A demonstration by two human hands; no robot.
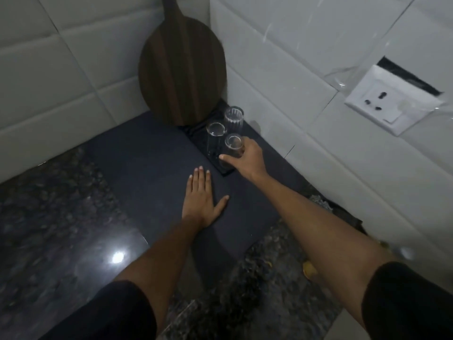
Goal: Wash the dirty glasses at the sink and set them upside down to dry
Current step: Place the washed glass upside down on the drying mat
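Three clear ribbed glasses stand on a small black tray (226,171) near the wall corner. My right hand (247,159) is wrapped around the nearest glass (233,143), which holds a dark residue near its bottom. A second glass (215,133) is just left of it and a third glass (234,117) stands behind. My left hand (202,196) lies flat, fingers spread, on the dark grey mat (152,168) left of the tray. No sink is in view.
A round dark wooden cutting board (181,72) leans in the tiled corner behind the glasses. A white wall socket (392,104) sits on the right wall. The mat lies on a speckled granite counter (49,204). Something yellow (309,269) shows under my right forearm.
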